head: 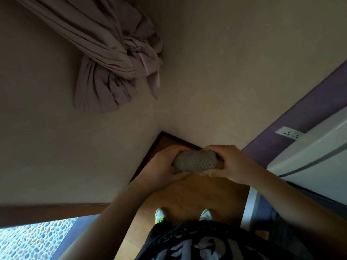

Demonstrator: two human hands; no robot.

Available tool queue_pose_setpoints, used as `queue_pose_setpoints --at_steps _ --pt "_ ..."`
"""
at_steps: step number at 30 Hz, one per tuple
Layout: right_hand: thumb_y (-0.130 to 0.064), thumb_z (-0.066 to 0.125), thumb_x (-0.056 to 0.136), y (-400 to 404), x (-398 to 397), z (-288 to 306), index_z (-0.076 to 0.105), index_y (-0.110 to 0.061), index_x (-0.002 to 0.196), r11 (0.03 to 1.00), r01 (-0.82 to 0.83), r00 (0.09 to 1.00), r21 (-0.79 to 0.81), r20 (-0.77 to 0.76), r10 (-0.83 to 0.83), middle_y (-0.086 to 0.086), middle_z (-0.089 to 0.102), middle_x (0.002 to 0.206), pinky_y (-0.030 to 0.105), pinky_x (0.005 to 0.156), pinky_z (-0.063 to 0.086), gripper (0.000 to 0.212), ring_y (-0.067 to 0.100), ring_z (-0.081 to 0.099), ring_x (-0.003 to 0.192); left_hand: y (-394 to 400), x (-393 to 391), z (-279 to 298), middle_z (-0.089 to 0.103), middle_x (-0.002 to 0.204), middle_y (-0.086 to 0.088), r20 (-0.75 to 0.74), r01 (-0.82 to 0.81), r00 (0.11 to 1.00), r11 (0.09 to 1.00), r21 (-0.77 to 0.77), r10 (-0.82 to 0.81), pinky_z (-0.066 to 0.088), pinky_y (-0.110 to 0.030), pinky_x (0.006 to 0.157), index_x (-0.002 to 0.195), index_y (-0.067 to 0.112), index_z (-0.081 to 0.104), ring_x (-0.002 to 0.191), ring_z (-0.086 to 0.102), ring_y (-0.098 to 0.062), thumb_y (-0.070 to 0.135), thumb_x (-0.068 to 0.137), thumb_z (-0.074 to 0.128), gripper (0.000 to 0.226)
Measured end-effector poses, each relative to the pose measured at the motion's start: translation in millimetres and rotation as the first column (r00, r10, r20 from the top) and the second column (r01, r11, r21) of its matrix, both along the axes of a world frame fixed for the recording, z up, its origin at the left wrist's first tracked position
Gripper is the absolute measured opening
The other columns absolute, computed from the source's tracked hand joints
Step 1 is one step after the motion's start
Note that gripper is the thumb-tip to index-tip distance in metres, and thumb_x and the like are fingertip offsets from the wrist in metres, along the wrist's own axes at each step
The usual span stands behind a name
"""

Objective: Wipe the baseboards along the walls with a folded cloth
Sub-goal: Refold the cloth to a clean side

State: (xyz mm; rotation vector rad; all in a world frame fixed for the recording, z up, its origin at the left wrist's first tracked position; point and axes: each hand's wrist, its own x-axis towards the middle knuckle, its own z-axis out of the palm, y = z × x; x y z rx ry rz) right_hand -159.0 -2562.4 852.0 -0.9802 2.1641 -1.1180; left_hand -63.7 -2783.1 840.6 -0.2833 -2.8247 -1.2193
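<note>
A grey, waffle-textured folded cloth (195,161) is held between both hands above a room corner. My left hand (161,164) grips its left end, fingers curled underneath. My right hand (228,163) grips its right end, thumb over the top. A dark brown baseboard (148,152) runs along the foot of the left wall to the corner, and another stretch (183,140) follows the back wall. Below the hands lies the wooden floor (197,196).
A knotted mauve curtain (120,61) hangs on the left wall. A white appliance (315,151) stands at the right, with a wall socket (288,132) behind it on a purple wall. My shoes (161,214) stand on the floor. A pebble-patterned floor (32,239) shows at lower left.
</note>
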Motion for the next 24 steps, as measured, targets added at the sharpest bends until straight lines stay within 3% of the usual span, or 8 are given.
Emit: queue_pose_setpoints --at_steps 3,7,10,13,15,18,21,24 --pt "-0.044 0.079 0.065 10.7 0.1 5.3 0.056 -0.045 0.108 0.998 0.042 0.99 -0.047 0.138 -0.035 -0.039 0.064 0.099 0.004 0.077 0.046 0.048 -0.014 0.06 0.098 6.7 -1.2 8.6 0.055 0.103 0.027 0.051 -0.003 0.999 0.996 0.089 -0.002 0.043 -0.003 0.076 0.118 0.024 0.059 0.095 0.055 0.016 0.051 0.078 0.07 0.049" --pt "-0.03 0.079 0.068 26.6 0.4 2.9 0.062 -0.037 0.102 0.989 0.094 0.957 -0.113 0.283 -0.059 -0.028 0.071 0.087 0.004 0.069 0.047 0.039 -0.005 0.069 0.078 17.1 -4.3 16.9 0.06 0.097 0.029 0.065 0.042 0.996 0.981 0.188 -0.055 0.044 -0.005 0.073 0.114 0.036 0.055 0.092 0.059 0.014 0.035 0.079 0.079 0.042" --pt "-0.026 0.081 0.07 32.4 0.3 -4.0 0.063 -0.031 0.111 0.971 0.144 0.922 -0.191 0.381 -0.062 -0.025 0.071 0.102 0.006 0.076 0.048 0.045 -0.003 0.067 0.095 24.7 -8.4 22.2 0.061 0.097 0.024 0.053 0.031 0.998 0.981 0.191 -0.042 0.046 -0.006 0.074 0.112 0.035 0.057 0.091 0.06 0.011 0.041 0.078 0.079 0.041" --pt "-0.044 0.08 0.071 31.3 2.8 -12.6 0.059 -0.027 0.124 0.927 0.241 0.863 -0.287 0.501 -0.069 -0.014 0.069 0.116 0.01 0.086 0.047 0.06 0.002 0.062 0.112 37.8 -9.8 22.9 0.063 0.093 0.019 -0.014 -0.088 0.996 0.988 0.127 0.091 0.046 -0.005 0.071 0.107 0.022 0.065 0.087 0.061 0.011 0.047 0.075 0.08 0.043" --pt "-0.051 0.082 0.068 29.3 3.8 -19.9 0.055 -0.018 0.131 0.868 0.363 0.734 -0.338 0.678 -0.043 -0.001 0.068 0.12 0.021 0.096 0.049 0.076 0.015 0.06 0.121 51.3 -9.8 22.9 0.062 0.088 0.016 -0.089 -0.181 0.979 0.983 0.043 0.184 0.044 -0.003 0.068 0.104 0.015 0.068 0.08 0.06 0.013 0.046 0.073 0.078 0.045" --pt "-0.03 0.076 0.079 30.8 1.6 -27.6 0.052 -0.009 0.135 0.765 0.528 0.504 -0.37 0.861 0.068 0.01 0.066 0.123 0.03 0.098 0.049 0.064 0.025 0.057 0.125 60.5 -10.0 28.5 0.063 0.093 0.015 -0.026 -0.18 0.984 0.983 -0.037 0.179 0.045 -0.007 0.067 0.112 0.019 0.065 0.075 0.057 0.012 0.066 0.071 0.067 0.063" --pt "-0.016 0.063 0.087 41.3 -5.0 -27.7 0.063 -0.006 0.123 0.721 0.611 0.346 -0.327 0.929 0.129 0.016 0.066 0.119 0.031 0.088 0.055 0.037 0.026 0.063 0.116 50.2 -8.7 38.9 0.064 0.11 0.02 0.14 0.012 0.99 0.99 0.14 -0.032 0.051 -0.018 0.08 0.125 0.032 0.053 0.095 0.063 0.004 0.078 0.082 0.047 0.064" --pt "-0.014 0.069 0.087 50.2 -6.2 -25.8 0.069 -0.001 0.111 0.776 0.558 0.274 -0.294 0.948 0.163 0.019 0.066 0.112 0.033 0.082 0.057 0.027 0.026 0.066 0.103 42.2 -11.3 44.5 0.068 0.114 0.007 0.142 0.011 0.989 0.968 0.249 -0.047 0.054 -0.031 0.088 0.126 0.029 0.058 0.103 0.065 -0.008 0.055 0.098 0.044 0.04"
